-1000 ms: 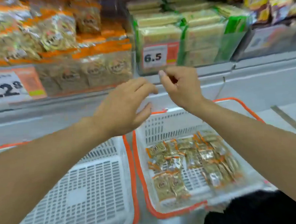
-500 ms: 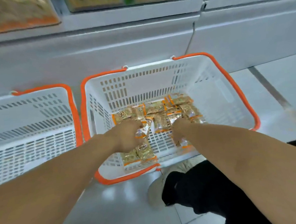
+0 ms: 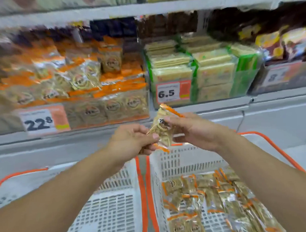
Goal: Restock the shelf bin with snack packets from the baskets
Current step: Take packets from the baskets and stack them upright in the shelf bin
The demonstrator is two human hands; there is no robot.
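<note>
Raised, both hands (image 3: 132, 140) (image 3: 190, 129) now pinch packets (image 3: 161, 131).

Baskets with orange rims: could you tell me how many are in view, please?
2: the left basket, with no packets showing, and the right basket, holding snack packets, side by side below the hands.

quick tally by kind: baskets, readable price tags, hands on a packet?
Baskets, white with orange rims: 2, the left basket and the right basket
Price tags with readable numbers: 2, the 22.8 tag and the 6.5 tag
Hands gripping the held packet: 2, left hand and right hand
Total: 6
</note>
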